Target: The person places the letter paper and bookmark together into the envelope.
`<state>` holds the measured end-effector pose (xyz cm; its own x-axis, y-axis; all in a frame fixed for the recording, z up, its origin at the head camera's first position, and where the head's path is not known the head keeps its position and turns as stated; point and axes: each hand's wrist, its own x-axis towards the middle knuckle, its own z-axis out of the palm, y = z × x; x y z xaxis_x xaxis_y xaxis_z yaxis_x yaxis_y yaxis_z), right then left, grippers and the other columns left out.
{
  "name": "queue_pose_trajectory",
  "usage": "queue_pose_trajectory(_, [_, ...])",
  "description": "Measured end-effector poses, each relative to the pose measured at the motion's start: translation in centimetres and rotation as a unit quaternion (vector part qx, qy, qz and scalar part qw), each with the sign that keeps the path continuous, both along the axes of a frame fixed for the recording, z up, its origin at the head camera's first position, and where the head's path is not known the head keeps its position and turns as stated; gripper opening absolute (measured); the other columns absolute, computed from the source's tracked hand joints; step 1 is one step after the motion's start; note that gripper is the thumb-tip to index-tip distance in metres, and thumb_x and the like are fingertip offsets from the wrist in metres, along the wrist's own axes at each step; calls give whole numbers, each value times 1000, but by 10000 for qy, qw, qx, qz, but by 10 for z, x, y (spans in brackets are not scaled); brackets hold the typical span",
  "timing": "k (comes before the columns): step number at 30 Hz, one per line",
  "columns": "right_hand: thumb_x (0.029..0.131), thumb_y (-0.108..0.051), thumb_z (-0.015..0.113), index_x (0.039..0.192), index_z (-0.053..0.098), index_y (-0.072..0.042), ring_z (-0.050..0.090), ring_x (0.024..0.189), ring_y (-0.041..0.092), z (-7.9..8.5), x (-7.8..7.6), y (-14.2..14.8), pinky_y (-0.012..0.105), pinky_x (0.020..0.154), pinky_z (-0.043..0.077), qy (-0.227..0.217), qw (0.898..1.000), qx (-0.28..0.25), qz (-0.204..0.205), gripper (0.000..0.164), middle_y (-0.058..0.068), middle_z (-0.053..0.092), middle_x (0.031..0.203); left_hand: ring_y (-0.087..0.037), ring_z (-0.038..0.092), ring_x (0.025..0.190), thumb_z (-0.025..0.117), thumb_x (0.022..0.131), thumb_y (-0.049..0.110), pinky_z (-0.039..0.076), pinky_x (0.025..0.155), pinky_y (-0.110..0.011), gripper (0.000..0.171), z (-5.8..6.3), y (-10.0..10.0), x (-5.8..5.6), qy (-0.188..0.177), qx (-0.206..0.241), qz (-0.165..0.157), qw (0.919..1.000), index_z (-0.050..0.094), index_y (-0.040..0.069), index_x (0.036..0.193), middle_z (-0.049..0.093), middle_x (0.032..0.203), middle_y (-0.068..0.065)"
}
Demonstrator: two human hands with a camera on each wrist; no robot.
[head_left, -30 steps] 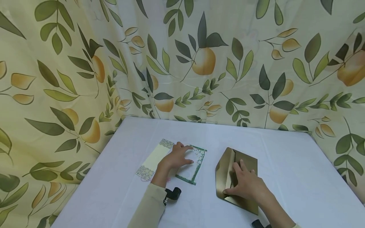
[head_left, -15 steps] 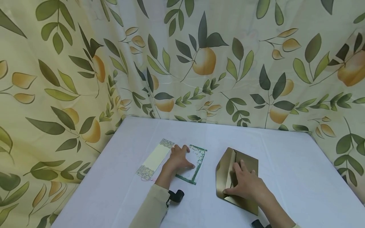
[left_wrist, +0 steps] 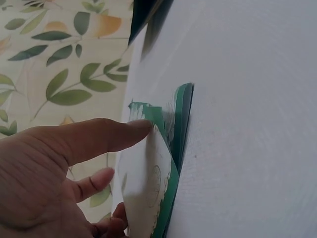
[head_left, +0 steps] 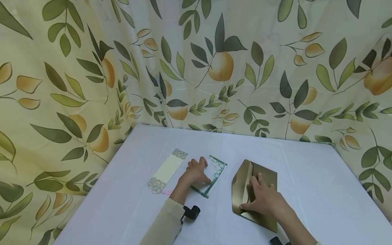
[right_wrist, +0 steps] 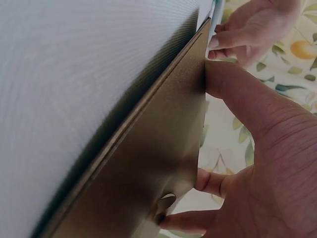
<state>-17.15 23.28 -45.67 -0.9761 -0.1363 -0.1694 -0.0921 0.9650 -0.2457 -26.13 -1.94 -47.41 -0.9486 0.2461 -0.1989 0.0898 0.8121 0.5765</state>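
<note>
My left hand (head_left: 196,172) grips a white card with a green decorated border (head_left: 218,165). In the left wrist view the thumb lies over one edge of the card (left_wrist: 143,183), with the other fingers along its opposite side; the card bows upward between them. On the right, my right hand (head_left: 264,199) holds a gold envelope (head_left: 239,187), its flap spread out to the left. The right wrist view has the thumb and fingers set apart along the envelope's mouth (right_wrist: 143,158). Part of the envelope is hidden under that hand.
A pale strip like a bookmark (head_left: 167,169), patterned at both ends, lies left of the card, with a pink cord (head_left: 166,192) at its near end. A white cloth (head_left: 321,190) covers the table; a fruit-print curtain (head_left: 220,95) hangs behind and at the left.
My left hand has shifted right with the card, which now sits slightly farther from the strip and bows between the fingers. The right hand and the envelope stay about where they were.
</note>
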Motion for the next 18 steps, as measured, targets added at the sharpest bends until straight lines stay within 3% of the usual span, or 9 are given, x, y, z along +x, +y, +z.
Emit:
queue_pose_trajectory(11, [55,-75,72,123,40,-7,33,104,73,1,3,-1,65,61,44,-25,10000,-31,77,101,38,21,143,-24,47,86,87,65,27,41,66,-38,45,-8,-6,-6,-77,215,-93,9997,56,20,98,55,99,-4])
queue_pose_trajectory(14, [55,-74,72,122,40,-7,34,103,73,2,3,-1,64,60,44,16,10000,-23,85,100,38,21,142,-21,51,85,86,66,22,43,66,-35,37,-6,-11,-6,-40,424,-169,9989,61,20,95,58,101,-2])
queue_pose_trajectory(18, [55,-75,72,122,39,-7,34,103,72,1,2,-1,65,60,44,24,10000,11,78,100,38,19,143,-18,53,76,82,71,11,44,64,-32,24,1,-19,-9,-129,878,-378,9953,70,16,91,60,87,-3])
